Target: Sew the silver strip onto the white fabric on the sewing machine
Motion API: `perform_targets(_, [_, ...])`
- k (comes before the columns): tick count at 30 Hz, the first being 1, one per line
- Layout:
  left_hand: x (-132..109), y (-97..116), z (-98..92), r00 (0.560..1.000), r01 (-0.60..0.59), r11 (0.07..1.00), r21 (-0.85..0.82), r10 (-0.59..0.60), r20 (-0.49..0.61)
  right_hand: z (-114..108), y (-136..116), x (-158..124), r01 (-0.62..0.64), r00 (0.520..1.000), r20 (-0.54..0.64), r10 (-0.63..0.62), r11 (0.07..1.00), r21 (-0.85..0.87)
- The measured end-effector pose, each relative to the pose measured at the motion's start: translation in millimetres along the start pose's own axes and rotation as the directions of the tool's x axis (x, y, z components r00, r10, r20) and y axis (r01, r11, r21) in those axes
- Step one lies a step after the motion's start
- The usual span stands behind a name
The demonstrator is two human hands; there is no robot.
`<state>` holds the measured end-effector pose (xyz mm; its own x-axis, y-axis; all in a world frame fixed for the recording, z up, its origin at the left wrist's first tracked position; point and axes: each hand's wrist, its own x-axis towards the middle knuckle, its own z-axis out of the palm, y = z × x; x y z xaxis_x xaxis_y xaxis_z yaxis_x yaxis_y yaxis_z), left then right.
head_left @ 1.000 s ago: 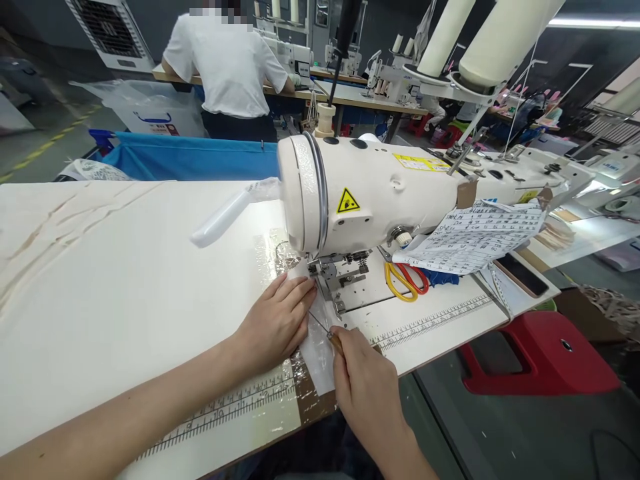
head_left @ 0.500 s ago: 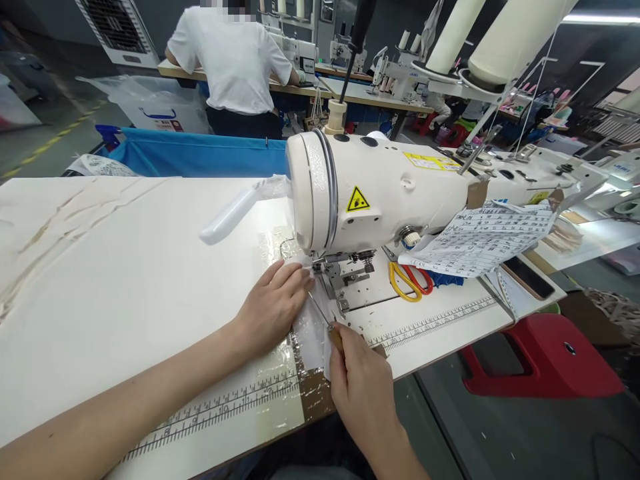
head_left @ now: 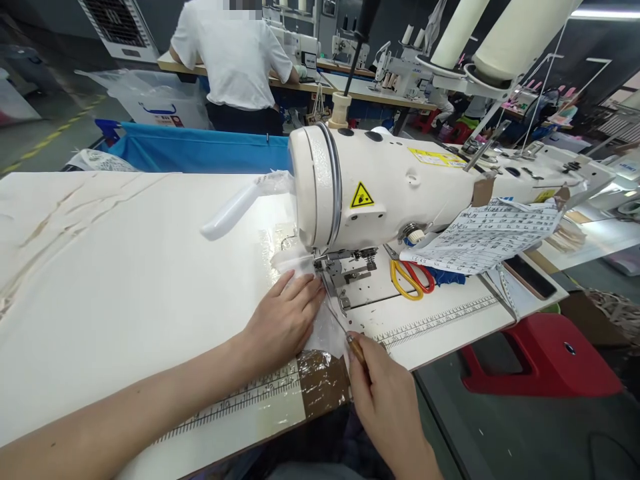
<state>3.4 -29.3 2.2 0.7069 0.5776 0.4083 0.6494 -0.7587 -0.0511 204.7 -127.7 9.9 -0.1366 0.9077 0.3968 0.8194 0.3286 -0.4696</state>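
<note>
- tabletop (head_left: 125, 280): big white surface w/ taped ruler strips along the near edge; a brown taped patch sits just in front of the hands.
- sewing machine (head_left: 380, 193): white head lying across the tabletop, presser foot (head_left: 334, 267) near its left end, over the metal plate.
- white fabric piece (head_left: 320, 327): small, thin, flat on the tabletop; far end already at/under the presser foot, near end free between the two hands. looks like feeding is underway, not finished – most of the piece is on the near side of the foot. can't tell if any stitch is in yet.
- left hand (head_left: 285, 320): fingers spread flat, pressing the fabric down just left of the foot.
- right hand (head_left: 385, 393): closed round a thin tool w/ brown handle (head_left: 356, 347); its metal tip points toward the fabric edge by the plate.
- scissors (head_left: 407, 277): orange/red handles, lying right of the plate, untouched.
</note>
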Motion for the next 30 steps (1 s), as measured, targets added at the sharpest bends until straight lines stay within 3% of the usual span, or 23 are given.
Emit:
perform_targets(5, [1.3, 6.8, -1.5, 0.999, 0.029, 1.0, -0.007, -0.029, -0.024, -4.8, 14.8, -8.4, -0.147, 0.989, 0.061, 0.137, 0.967, 0.21])
perform_targets(8, [2.0, 8.8, -2.1, 1.0, 0.025, 1.0, 0.01, -0.024, -0.008, -3.1, 17.2, -8.1, -0.183, 0.983, 0.037, 0.18, 0.946, 0.269])
perform_targets(30, [-3.2, 10.4, -2.9, 0.997, 0.013, 1.0, 0.0, -0.013, 0.072, -2.7, 17.0, -10.2, -0.203, 0.978, 0.021, 0.206, 0.934, 0.293])
